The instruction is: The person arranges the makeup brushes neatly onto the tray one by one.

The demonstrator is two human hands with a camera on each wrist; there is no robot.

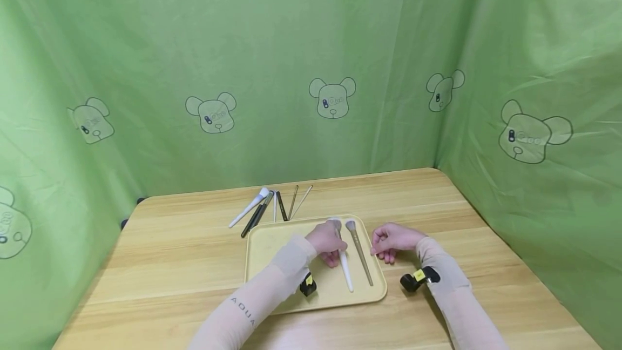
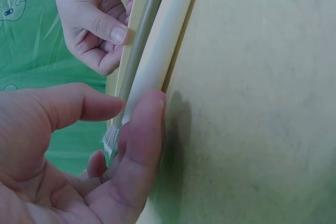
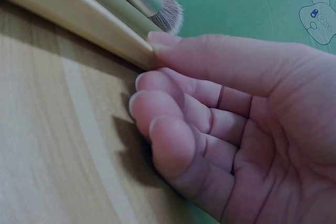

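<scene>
My left hand [image 1: 325, 239] holds a white-handled makeup brush [image 1: 346, 271] between thumb and fingers, close to its bristle end. That brush lies along a pale yellow tray [image 1: 264, 244]. Parallel to it, nearer the tray's right side, is a makeup brush with a brown handle [image 1: 363, 258] and light bristle tips. In the left wrist view my thumb tip overlaps the brown handle [image 2: 144, 40]. My right hand [image 1: 396, 237] pinches the tray's right rim, thumb on top; in the right wrist view the other fingers curl beside the rim [image 3: 94, 19], low over the table.
Beyond the tray, several brushes lie on the wooden table [image 1: 194, 253]: a white one [image 1: 248, 208], black-handled ones [image 1: 262, 213] and thin ones [image 1: 293, 201]. Green curtains [image 1: 272, 42] printed with bear heads stand behind the table and at both sides.
</scene>
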